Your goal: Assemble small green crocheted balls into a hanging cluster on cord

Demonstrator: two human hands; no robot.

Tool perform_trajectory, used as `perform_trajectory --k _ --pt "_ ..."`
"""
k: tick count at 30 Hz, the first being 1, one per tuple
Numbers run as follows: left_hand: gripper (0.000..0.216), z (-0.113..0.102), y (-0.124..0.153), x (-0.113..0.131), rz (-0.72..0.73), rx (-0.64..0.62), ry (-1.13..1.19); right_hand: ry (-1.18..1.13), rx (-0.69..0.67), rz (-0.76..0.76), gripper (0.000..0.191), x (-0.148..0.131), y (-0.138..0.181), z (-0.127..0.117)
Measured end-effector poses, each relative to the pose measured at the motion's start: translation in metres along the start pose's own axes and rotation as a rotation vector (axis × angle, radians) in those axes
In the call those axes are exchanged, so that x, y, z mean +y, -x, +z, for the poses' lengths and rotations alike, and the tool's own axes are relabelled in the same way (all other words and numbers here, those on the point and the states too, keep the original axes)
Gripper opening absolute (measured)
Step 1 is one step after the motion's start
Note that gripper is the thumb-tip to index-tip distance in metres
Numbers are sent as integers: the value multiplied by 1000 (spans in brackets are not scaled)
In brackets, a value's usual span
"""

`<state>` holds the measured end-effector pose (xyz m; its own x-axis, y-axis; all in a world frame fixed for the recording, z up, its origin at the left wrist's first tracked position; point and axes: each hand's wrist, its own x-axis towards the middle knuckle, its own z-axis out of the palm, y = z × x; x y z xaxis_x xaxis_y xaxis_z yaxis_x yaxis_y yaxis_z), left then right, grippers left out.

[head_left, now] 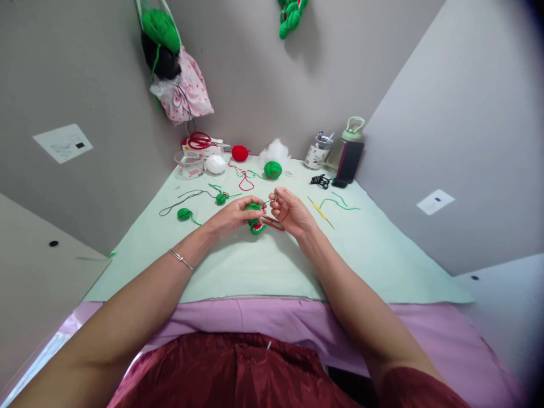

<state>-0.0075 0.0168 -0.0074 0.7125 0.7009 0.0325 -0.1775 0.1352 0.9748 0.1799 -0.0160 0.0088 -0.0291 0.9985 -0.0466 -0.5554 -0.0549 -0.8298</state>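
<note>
My table's pale green cloth [374, 255] is carrying craft bits. A red yarn ball [240, 153] is sitting upper centre, a crochet hook [321, 212] lying centre right.

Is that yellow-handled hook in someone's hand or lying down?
Lying down. The yellow-handled hook rests flat on the green mat, just right of the right hand and apart from it.

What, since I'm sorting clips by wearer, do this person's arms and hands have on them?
Both forearms are bare; the left hand and right hand wear no gloves. A thin silver bangle circles the left wrist. A dark red sleeve edge shows at the right upper arm. No rings can be made out.
</note>
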Motion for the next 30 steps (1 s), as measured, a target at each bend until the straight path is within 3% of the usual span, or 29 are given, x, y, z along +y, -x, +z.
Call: perform_trajectory --k 11,21,30 --pt "32 2 -2 2 18 133 95 27 32 -49 30 1 1 4" --pt "22 -4 -8 -7 197 285 -150 79 -38 -62 32 1 3 7" --pt "27 -5 -8 -5 255 257 -286 149 -27 -126 33 1 3 3"
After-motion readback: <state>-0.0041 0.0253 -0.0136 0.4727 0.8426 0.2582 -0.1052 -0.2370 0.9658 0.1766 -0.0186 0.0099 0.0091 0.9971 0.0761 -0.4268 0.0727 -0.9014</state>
